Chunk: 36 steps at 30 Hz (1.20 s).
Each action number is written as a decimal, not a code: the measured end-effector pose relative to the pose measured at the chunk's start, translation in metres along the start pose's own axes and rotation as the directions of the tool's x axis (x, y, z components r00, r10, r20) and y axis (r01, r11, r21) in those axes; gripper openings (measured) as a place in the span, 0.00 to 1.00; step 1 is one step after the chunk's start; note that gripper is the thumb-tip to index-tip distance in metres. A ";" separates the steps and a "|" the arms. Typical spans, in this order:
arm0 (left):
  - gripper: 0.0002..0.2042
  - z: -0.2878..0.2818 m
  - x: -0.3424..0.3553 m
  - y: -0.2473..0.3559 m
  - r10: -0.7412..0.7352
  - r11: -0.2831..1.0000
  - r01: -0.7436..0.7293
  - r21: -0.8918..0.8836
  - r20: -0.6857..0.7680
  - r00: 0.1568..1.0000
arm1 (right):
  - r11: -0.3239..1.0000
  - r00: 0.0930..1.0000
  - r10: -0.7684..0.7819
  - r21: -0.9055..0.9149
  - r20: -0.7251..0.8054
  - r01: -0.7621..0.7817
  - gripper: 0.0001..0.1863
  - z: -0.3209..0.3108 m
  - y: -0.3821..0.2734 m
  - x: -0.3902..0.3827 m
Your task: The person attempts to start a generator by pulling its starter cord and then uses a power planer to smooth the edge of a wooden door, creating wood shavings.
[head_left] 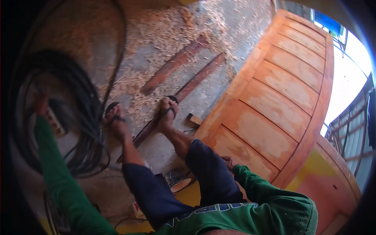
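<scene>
My left hand [42,102] is stretched out at the left, over a large coil of black cable [80,90]. It is next to a pale power strip [56,121] lying inside the coil. Blur smears its fingers, so whether it grips anything is unclear. Beside my right knee is my right hand [227,161], close to the lower edge of an orange-brown wooden panel door [284,86]. Its fingers look curled, and what they may hold is hidden. Pale, sanded-looking patches cover the door's panels.
Wood shavings [156,47] litter the concrete floor. Two reddish-brown wooden strips, one a wide board [174,66] and one narrower [201,76], lie ahead of my sandalled feet. A small wood block [194,119] sits by the door. Between my legs is a round container [181,185].
</scene>
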State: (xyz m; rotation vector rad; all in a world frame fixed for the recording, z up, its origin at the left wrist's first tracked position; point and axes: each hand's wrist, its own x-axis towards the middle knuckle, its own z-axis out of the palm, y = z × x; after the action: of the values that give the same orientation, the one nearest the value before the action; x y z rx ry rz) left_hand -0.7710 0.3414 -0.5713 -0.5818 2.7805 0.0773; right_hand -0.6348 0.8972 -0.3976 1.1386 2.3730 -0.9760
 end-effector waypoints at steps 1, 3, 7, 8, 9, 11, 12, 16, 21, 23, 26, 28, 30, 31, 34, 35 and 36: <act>0.42 -0.015 0.035 -0.033 -0.021 0.987 0.039 -0.157 0.116 0.993 | 0.987 0.989 -0.035 0.151 -0.141 0.056 0.05 0.028 -0.036 0.014; 0.41 -0.020 -0.005 -0.005 -0.020 0.931 0.135 -0.339 0.323 0.946 | 0.973 0.962 0.212 -0.129 0.173 -0.191 0.06 -0.064 0.047 -0.001; 0.29 -0.076 -0.029 0.017 -0.112 0.847 0.310 -0.431 0.426 0.898 | 0.773 0.635 0.633 -0.322 0.442 -0.547 0.13 -0.289 0.086 -0.119; 0.26 -0.093 -0.037 0.038 -0.082 0.873 0.260 -0.413 0.400 0.913 | 0.779 0.642 0.624 -0.288 0.445 -0.557 0.13 -0.290 0.067 -0.126; 0.24 -0.113 -0.054 0.058 -0.055 0.897 0.212 -0.389 0.377 0.925 | 0.748 0.600 0.648 -0.246 0.468 -0.616 0.13 -0.291 0.058 -0.132; 0.21 -0.152 -0.094 0.106 -0.008 0.922 0.149 -0.359 0.365 0.931 | 0.720 0.568 0.650 -0.172 0.504 -0.672 0.13 -0.297 0.049 -0.144; 0.21 -0.178 -0.112 0.132 0.014 0.929 0.120 -0.349 0.359 0.933 | 0.720 0.545 0.652 -0.207 0.527 -0.663 0.14 -0.301 0.046 -0.153; 0.20 -0.268 -0.163 0.251 0.051 0.897 0.094 -0.433 0.311 0.949 | 0.834 0.672 0.534 -0.193 0.512 -0.516 0.15 -0.334 0.007 -0.162; 0.15 -0.260 -0.184 0.403 0.192 0.310 0.528 -0.790 0.596 0.779 | 0.812 0.782 0.501 0.111 0.370 -0.573 0.15 -0.344 0.004 -0.104; 0.15 -0.269 -0.199 0.474 0.198 0.311 0.588 -0.746 0.657 0.728 | 0.805 0.812 0.470 0.210 0.345 -0.555 0.15 -0.344 0.011 -0.084; 0.16 -0.236 -0.202 0.549 0.056 0.215 0.654 -0.726 0.677 0.734 | 0.891 0.838 0.343 0.135 0.424 -0.433 0.14 -0.337 0.035 -0.045; 0.16 -0.209 -0.192 0.585 -0.043 0.192 0.670 -0.717 0.676 0.735 | 0.872 0.837 0.353 0.177 0.418 -0.457 0.13 -0.345 0.050 -0.022; 0.16 -0.191 -0.180 0.607 -0.108 0.144 0.685 -0.714 0.677 0.728 | 0.833 0.817 0.429 0.181 0.384 -0.523 0.11 -0.351 0.044 -0.013; 0.16 -0.184 -0.172 0.616 -0.173 0.070 0.692 -0.718 0.675 0.717 | 0.814 0.799 0.455 0.180 0.392 -0.552 0.11 -0.352 0.048 -0.007; 0.17 -0.158 -0.141 0.607 -0.085 -0.091 0.619 -0.780 0.625 0.776 | 0.750 0.780 0.478 0.275 0.404 -0.602 0.12 -0.341 0.094 -0.005; 0.17 -0.164 -0.142 0.603 -0.038 -0.150 0.604 -0.783 0.615 0.788 | 0.687 0.752 0.510 0.329 0.418 -0.648 0.14 -0.342 0.096 -0.006; 0.16 -0.176 -0.152 0.607 0.050 -0.032 0.591 -0.806 0.589 0.807 | 0.617 0.724 0.540 0.385 0.429 -0.687 0.15 -0.349 0.096 -0.010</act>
State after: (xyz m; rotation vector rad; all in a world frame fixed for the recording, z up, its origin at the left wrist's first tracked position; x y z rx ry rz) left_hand -0.9297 0.9362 -0.3633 -1.2054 1.5157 1.9676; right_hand -0.5548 1.1805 -0.1872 1.7254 1.3122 -1.4173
